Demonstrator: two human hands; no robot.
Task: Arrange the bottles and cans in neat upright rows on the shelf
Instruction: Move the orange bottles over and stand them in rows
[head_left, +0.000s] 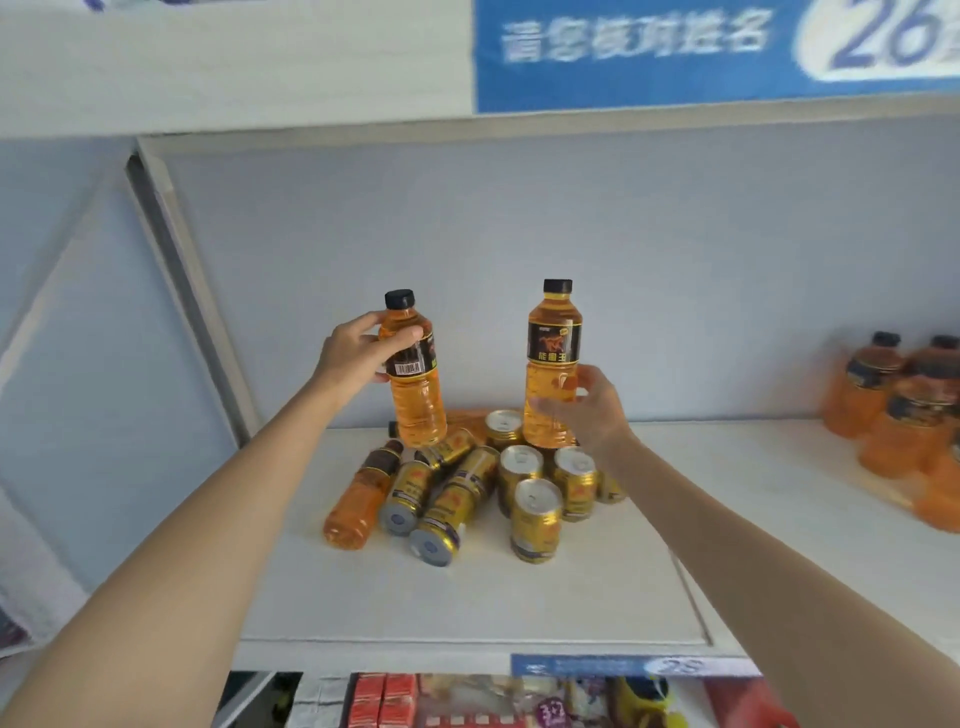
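My left hand (353, 353) grips one amber bottle (413, 374) high on its body, thumb across the front just above the barcode on the black label and the other fingers (363, 319) curled round the back near the shoulder; the bottle is nearly upright, its black cap leaning a little to the left, and its base hangs above the heap below rather than standing on the shelf (467, 597). My right hand (587, 410) holds a second amber bottle (553, 364) low down, below its black label, with the fingers wrapped round the right side and the thumb along the lower front; this bottle stands straight, cap up, and I cannot tell whether its base rests on anything, since the cans hide it. Between and under the two bottles lies the unsorted pile: a bottle on its side (358, 499) at the left with its base toward me, two gold cans lying down (441, 509) beside it with their bases toward me, and a cluster of upright gold cans (535, 499) just below my right hand, silver tops showing. More lie behind, partly hidden. Far off on the right of the same shelf stands a blurred group of orange bottles (893, 415), well apart from the pile. A blue sign (675, 52) hangs on the edge above, and packaged goods (467, 701) fill the level below.
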